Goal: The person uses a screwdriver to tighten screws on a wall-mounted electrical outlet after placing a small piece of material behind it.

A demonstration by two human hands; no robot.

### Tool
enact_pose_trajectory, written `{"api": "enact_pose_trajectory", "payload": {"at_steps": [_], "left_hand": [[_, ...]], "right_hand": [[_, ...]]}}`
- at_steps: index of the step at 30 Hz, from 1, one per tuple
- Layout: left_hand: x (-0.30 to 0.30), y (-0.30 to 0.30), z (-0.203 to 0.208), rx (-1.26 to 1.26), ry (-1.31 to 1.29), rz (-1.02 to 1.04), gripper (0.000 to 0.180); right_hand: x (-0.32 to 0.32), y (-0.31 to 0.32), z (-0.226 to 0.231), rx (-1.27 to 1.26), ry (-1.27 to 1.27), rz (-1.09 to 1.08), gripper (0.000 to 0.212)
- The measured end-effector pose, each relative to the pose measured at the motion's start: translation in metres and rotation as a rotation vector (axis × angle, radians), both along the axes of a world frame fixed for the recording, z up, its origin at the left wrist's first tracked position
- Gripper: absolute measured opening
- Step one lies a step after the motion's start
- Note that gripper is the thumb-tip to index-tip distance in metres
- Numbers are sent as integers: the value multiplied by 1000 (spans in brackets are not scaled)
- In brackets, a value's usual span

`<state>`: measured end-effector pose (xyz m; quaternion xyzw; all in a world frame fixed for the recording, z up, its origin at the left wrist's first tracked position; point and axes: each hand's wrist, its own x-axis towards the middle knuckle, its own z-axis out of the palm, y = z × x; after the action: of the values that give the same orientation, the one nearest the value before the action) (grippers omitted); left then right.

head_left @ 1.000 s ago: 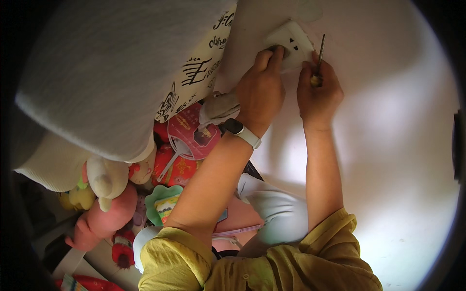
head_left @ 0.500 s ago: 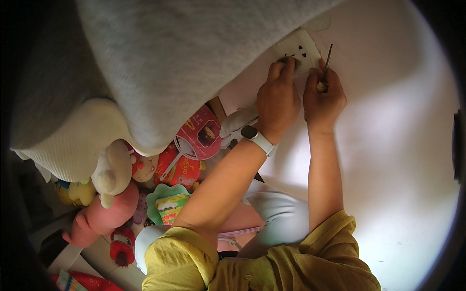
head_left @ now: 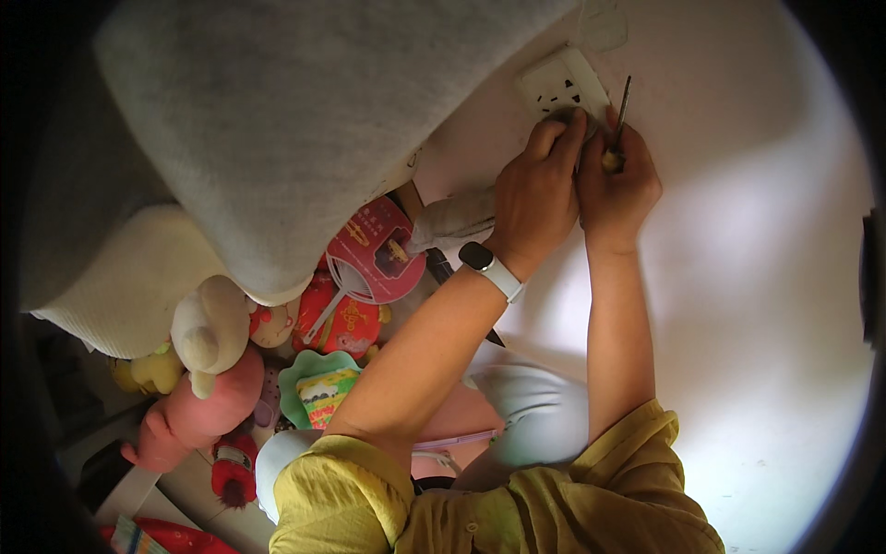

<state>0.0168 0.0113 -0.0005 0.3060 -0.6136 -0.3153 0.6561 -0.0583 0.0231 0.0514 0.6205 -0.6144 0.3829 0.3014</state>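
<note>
A white wall socket (head_left: 552,81) with dark slots is set in the pale wall. At its lower edge, the bent fingers of my left hand (head_left: 540,180) are closed on a grey cloth (head_left: 459,214), which also hangs out beside the wrist. Close against it on the right, my right hand (head_left: 620,189) is closed around a thin rod-like tool (head_left: 624,111). Its dark shaft points up past the socket's right edge, and a pale yellowish end (head_left: 611,162) shows in the fist. The fingertips of both hands are partly hidden.
Grey fabric (head_left: 305,111) bulges in from the upper left, close to the socket. Below it lie a pink hand fan (head_left: 378,249), a red plush (head_left: 337,309), a pink plush (head_left: 217,392), a white plush (head_left: 210,323) and a green scalloped bowl (head_left: 293,383). Bare wall (head_left: 757,305) stretches right.
My left hand has moved slightly right and closer to the right hand, its fingers shifting from the socket's face toward its lower edge. The grey fabric has shifted left, baring more of the socket.
</note>
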Motion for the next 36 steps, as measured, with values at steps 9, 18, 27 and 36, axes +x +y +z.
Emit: {"api": "enact_pose_trajectory", "payload": {"at_steps": [9, 18, 27, 36], "left_hand": [[-7, 5, -2, 130, -70, 110, 50], [-20, 4, -3, 189, -109, 179, 56], [-16, -4, -9, 29, -82, 195, 57], [-10, -2, -8, 8, -11, 60, 50]], "right_hand": [[0, -2, -2, -11, 22, 14, 13], [-2, 0, 1, 14, 26, -19, 14], [-1, -4, -3, -5, 2, -19, 13], [2, -1, 0, 16, -53, 14, 12]]}}
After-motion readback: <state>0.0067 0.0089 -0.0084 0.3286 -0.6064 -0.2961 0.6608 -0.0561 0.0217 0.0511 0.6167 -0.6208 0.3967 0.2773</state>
